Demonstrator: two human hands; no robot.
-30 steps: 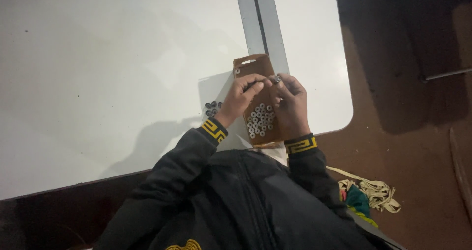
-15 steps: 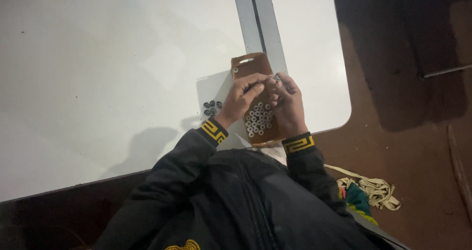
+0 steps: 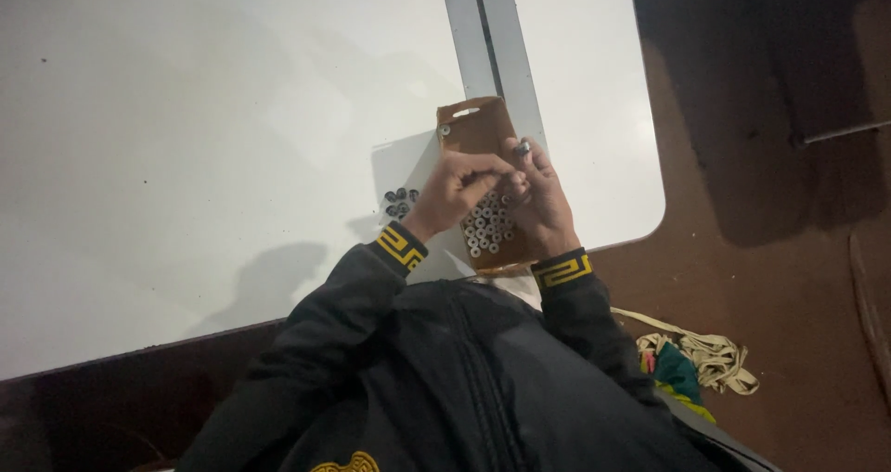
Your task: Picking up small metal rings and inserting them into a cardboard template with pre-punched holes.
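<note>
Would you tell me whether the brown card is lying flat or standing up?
Flat: the brown card lies face-up on the white table, small rings spread across it.

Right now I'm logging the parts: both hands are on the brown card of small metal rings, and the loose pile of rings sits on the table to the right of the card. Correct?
Not quite. In the head view the loose pile of rings lies left of the brown card, beside the left hand. The right hand is on the card too.

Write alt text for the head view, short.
Both hands, left hand and right hand, meet over a brown card studded with small metal rings on a white table. A few loose rings lie left of it.
</note>
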